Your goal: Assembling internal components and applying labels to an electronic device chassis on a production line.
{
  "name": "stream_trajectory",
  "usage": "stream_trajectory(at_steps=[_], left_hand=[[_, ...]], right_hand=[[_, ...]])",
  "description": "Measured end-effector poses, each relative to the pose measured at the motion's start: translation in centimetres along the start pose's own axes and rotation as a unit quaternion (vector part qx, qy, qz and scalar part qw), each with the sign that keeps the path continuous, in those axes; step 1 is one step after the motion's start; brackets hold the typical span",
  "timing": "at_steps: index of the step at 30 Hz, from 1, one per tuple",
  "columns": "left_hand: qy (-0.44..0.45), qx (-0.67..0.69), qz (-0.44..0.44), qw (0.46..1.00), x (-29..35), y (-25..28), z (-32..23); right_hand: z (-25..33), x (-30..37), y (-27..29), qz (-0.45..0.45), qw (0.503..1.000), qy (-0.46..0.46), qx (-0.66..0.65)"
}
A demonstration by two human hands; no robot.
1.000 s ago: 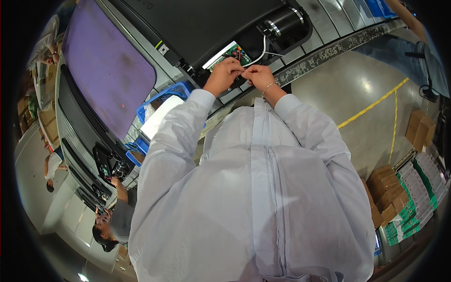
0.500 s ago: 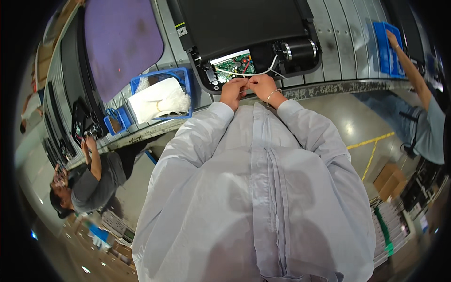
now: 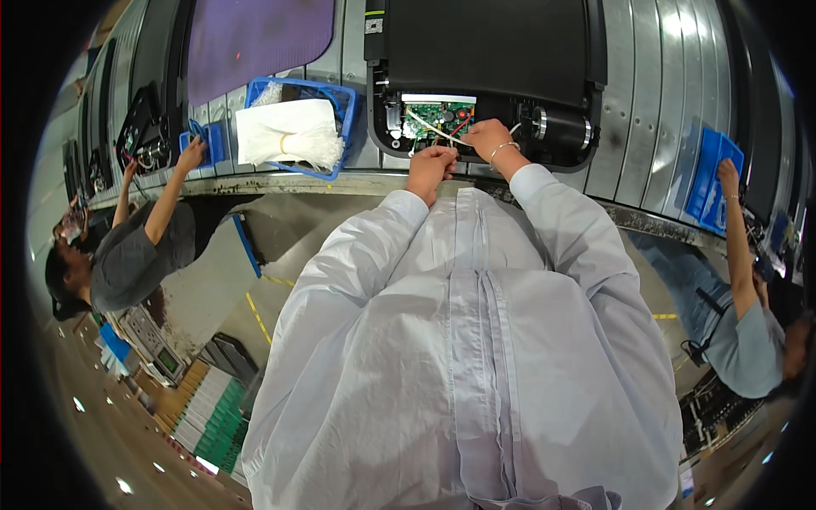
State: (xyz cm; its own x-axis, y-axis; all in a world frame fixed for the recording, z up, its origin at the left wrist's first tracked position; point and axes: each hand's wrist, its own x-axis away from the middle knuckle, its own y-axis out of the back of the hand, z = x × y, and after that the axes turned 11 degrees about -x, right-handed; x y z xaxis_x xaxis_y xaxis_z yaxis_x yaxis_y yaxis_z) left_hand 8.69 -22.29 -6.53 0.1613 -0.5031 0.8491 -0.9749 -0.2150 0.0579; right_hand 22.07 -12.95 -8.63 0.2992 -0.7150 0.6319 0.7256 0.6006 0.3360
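Observation:
My left hand is closed at the near edge of a black machine housing, its fingertips pinched by thin wires; what they hold is too small to make out. Up and to the right, my right hand is closed on a white cable. The cable crosses a green circuit board set in the housing's open compartment. A red wire runs beside it. Right of my right hand sits a black cylindrical motor with shiny metal ends.
Left of the housing, a blue bin holds a banded bundle of white cable ties. Behind it lies a purple mat on the metal slatted line. Co-workers' hands are at a small blue bin and a blue tray.
My hands were together below the circuit board; now they are apart. My right hand has moved up onto the white cable. The left co-worker's hand has reached the small blue bin.

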Motion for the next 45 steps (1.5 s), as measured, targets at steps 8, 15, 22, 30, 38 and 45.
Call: stream_trajectory(at_steps=[8, 15, 22, 30, 38, 45], left_hand=[[-0.028, 0.010, -0.058, 0.998, 1.1, -1.3, 0.0], [-0.171, -0.265, -0.081, 0.946, 1.3, -0.4, 1.0], [-0.497, -0.530, -0.180, 0.663, 0.4, 2.6, -4.1], [-0.574, -0.641, -0.033, 0.508, -3.0, 4.5, -6.1], [-0.599, -0.593, -0.050, 0.536, -3.4, 4.8, -4.7], [-0.547, -0.493, -0.089, 0.670, -2.4, 3.9, -3.6]], right_hand=[[0.6, 3.4, -0.6, -0.013, 0.994, 0.088, 0.062], [0.6, 3.2, -1.8, 0.095, 0.913, -0.149, -0.368], [0.1, 2.9, -1.1, 0.157, 0.868, -0.194, -0.430], [0.4, 3.7, -2.1, 0.140, 0.805, -0.234, -0.527], [1.2, 4.2, -2.6, 0.155, 0.713, -0.223, -0.647], [2.0, 4.0, -2.3, 0.168, 0.736, -0.238, -0.611]])
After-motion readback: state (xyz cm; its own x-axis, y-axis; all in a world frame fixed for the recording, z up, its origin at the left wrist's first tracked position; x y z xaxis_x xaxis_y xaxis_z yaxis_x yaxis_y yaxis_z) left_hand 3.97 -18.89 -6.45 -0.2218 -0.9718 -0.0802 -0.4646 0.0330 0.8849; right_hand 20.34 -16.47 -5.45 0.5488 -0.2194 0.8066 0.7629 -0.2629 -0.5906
